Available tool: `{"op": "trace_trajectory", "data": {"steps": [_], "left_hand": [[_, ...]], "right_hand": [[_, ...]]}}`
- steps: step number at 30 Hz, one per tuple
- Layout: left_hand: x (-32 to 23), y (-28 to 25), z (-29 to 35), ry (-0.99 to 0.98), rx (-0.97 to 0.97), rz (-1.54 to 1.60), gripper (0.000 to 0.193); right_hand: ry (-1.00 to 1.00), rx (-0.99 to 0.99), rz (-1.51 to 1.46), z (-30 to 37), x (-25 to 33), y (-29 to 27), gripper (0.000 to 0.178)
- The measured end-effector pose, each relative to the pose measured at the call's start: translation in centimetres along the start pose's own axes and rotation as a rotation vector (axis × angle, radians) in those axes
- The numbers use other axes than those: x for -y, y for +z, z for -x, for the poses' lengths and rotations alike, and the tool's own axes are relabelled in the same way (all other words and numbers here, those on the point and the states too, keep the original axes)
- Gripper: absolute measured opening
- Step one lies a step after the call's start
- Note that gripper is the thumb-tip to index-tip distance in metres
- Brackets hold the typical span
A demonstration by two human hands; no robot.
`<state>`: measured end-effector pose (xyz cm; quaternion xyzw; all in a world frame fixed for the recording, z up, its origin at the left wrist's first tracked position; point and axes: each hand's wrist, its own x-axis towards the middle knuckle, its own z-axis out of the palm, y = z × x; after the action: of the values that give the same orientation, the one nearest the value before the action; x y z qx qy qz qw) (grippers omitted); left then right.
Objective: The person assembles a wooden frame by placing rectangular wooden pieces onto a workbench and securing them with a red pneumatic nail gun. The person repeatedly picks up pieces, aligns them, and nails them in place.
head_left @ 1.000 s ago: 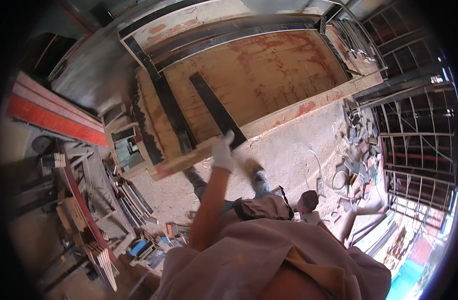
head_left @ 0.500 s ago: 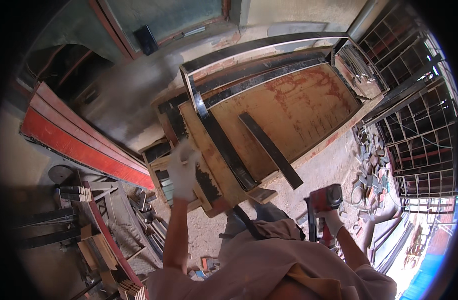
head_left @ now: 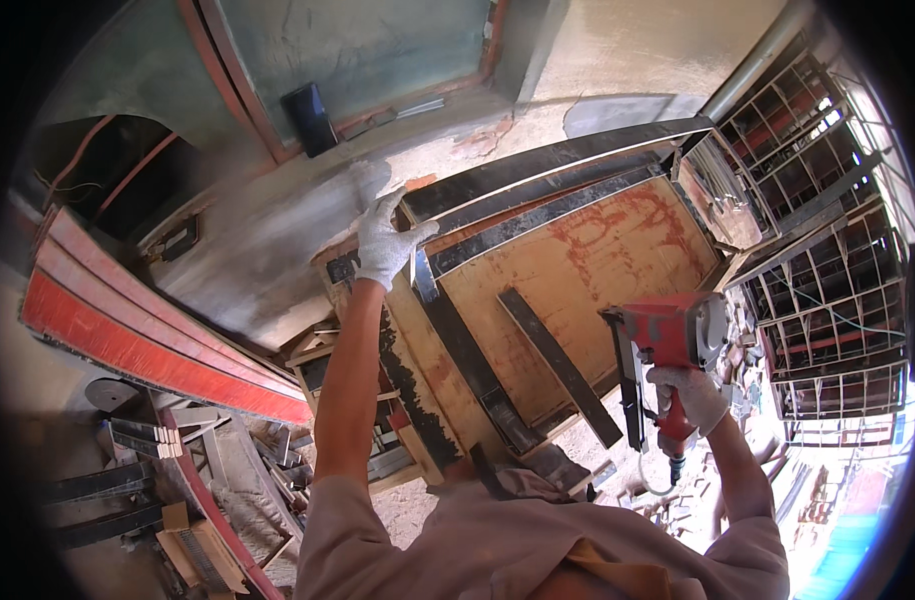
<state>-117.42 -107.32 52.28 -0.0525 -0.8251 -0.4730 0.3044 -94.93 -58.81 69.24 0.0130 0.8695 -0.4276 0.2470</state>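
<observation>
My left hand (head_left: 382,245), in a white glove, is at the left corner of a dark-edged wooden frame (head_left: 557,165). Its fingers and thumb are stretched apart around that corner; whether they press on it I cannot tell. A red nail gun (head_left: 667,330) with a black magazine is gripped in my gloved right hand (head_left: 692,395), over the right front of the work. Below the frame lies a brown wooden panel (head_left: 587,245) with reddish stains. Two dark strips sit across it: a long strip (head_left: 472,365) on the left and a shorter strip (head_left: 562,365) whose near end overhangs the edge.
To the left leans a long red-painted board (head_left: 157,340). Stacked timber (head_left: 192,550) lies at the lower left. Metal grilles (head_left: 827,310) stand on the right above scattered wood offcuts. A plastered wall (head_left: 267,250) with a window rises behind the panel.
My left hand has moved up and away from me to the frame's corner. The nail gun in my right hand has come up and forward, nearer the panel's right side.
</observation>
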Motion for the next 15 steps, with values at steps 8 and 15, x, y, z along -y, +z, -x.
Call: {"op": "trace_trajectory", "data": {"steps": [8,15], "left_hand": [[-0.1,0.2,0.0,-0.160,-0.006,0.479,0.071],[0.1,-0.2,-0.1,-0.205,0.022,0.405,0.072]], "right_hand": [[0.120,0.000,-0.074,-9.6,13.8,2.1,0.012],[-0.044,0.124,0.025,-15.6,18.9,1.8,0.010]]}}
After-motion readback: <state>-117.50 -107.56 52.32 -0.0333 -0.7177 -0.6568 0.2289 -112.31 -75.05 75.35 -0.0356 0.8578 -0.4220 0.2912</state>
